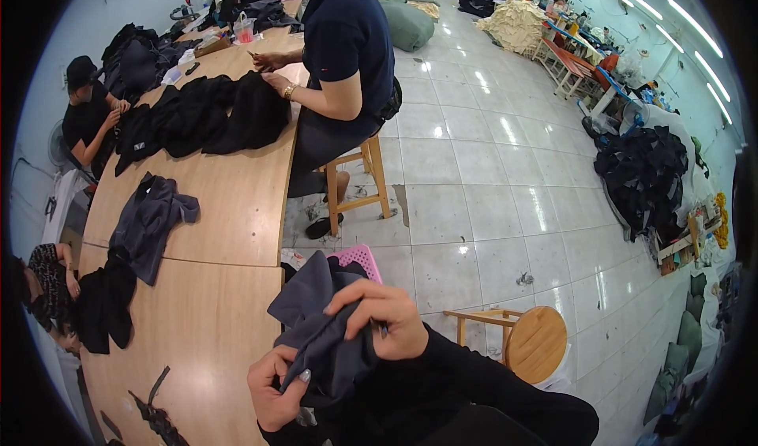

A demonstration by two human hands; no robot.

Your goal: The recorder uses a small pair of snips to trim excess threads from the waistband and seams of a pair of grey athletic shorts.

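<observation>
A dark grey cloth garment (322, 339) is bunched up between my two hands, just past the near right edge of the table. My left hand (278, 387) grips its lower left side, thumb on top of the fabric. Higher and to the right, my right hand (384, 317) pinches another fold with curled fingers. Part of the garment hangs loose at the upper left of my hands. Its full shape is hidden in the folds.
The wooden table (221, 225) carries a grey garment (154, 221), black garments (213, 114) and dark scraps (160, 414). A pink basket (362, 261) is beyond my hands. A round stool (537, 343) stands to the right. A co-worker (343, 59) sits ahead; others line the left side.
</observation>
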